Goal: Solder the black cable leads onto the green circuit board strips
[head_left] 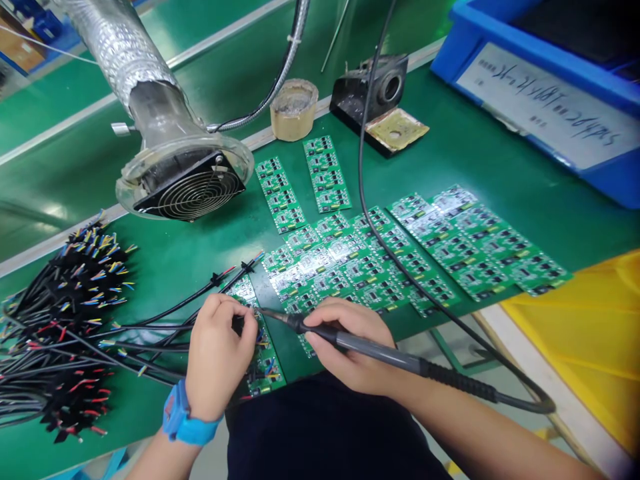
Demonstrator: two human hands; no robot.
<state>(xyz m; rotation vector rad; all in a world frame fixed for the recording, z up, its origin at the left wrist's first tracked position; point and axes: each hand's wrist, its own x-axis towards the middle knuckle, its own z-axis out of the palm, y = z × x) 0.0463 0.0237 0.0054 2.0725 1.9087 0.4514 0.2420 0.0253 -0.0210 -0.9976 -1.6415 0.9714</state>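
My right hand [350, 343] grips a soldering iron [377, 351], whose tip points left and meets the near circuit board beside my left fingertips. My left hand [220, 347], with a blue watch [187, 417] on the wrist, is closed in a pinch over that green circuit board [270, 357]. Whatever sits between its thumb and forefinger is too small and hidden to make out. Black cables [165, 327] run from the left up to and beneath this hand. Short coloured wires show on the board's lower part.
Bundled cables [85, 287] with stripped ends lie at left. Several green board panels [345, 260] spread across the bench. A fume extractor [195, 187] hangs above. Behind stand a round tan container [294, 110], an iron stand [373, 100] and a blue bin [540, 87]. The iron's cord [363, 160] crosses the boards.
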